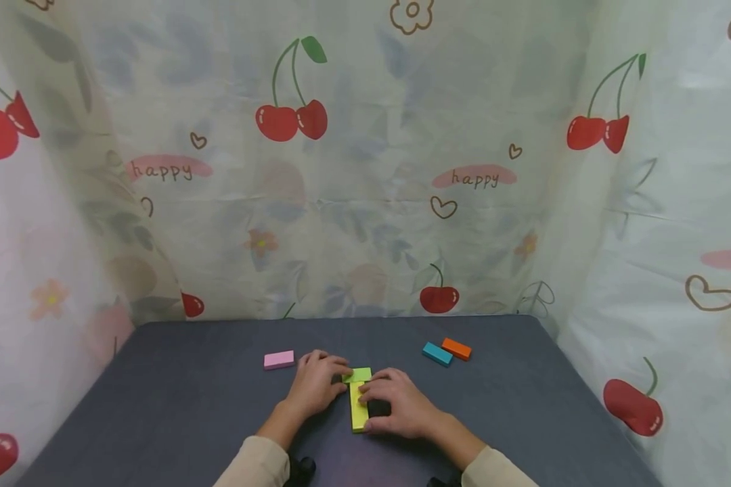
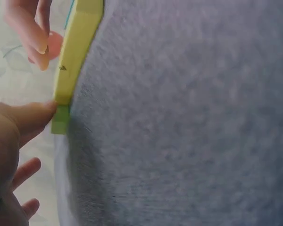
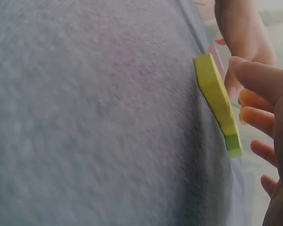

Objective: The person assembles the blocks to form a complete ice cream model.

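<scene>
A yellow block lies lengthwise on the dark table, its far end against a light green block set crosswise, the two forming a T. My left hand pinches the green block's left end between thumb and fingers. In the left wrist view, the thumb meets the seam between the yellow and green blocks. My right hand arches over the yellow block from the right, fingers loosely bent. Its thumb is beside the near end, and in the right wrist view its fingers are spread apart beside the blocks.
A pink block lies left of my left hand. Farther right, a blue block and an orange block lie close together. A cherry-print curtain surrounds the table at the back and both sides.
</scene>
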Action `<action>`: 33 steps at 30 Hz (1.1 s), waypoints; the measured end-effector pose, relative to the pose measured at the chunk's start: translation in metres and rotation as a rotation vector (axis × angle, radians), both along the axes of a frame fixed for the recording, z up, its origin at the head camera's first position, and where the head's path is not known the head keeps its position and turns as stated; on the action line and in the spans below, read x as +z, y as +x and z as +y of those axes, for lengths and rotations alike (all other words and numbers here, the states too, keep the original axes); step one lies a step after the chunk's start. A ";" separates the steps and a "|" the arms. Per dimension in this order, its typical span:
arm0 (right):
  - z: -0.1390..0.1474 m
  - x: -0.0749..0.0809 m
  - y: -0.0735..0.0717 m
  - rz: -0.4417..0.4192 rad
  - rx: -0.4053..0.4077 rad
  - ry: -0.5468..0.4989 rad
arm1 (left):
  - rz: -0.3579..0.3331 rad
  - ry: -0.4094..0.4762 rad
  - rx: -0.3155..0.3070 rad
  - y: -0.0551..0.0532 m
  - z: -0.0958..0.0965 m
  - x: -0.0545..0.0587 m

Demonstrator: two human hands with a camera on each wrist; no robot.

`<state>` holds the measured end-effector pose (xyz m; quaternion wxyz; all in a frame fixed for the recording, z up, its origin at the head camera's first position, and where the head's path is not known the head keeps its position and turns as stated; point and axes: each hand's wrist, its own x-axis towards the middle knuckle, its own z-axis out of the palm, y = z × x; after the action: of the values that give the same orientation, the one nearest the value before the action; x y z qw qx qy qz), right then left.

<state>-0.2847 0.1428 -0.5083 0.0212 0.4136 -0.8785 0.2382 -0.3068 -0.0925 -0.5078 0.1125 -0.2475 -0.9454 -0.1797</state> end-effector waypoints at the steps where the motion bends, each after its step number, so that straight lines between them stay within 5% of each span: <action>1: 0.001 0.001 0.000 -0.014 -0.013 -0.014 | -0.001 0.007 -0.008 0.001 0.000 0.001; 7: 0.018 0.005 -0.004 -0.008 -0.094 -0.073 | -0.076 0.017 -0.068 0.012 0.005 0.009; 17: 0.050 0.001 -0.012 0.065 -0.207 -0.136 | -0.260 -0.129 -0.069 0.029 0.012 0.014; 33: 0.075 -0.006 -0.014 0.086 -0.267 -0.149 | -0.236 -0.153 -0.061 0.036 0.010 0.010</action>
<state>-0.2985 0.2174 -0.5138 0.1210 0.3002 -0.9039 0.2798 -0.2711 -0.0825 -0.4974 -0.0242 -0.2610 -0.9550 -0.1386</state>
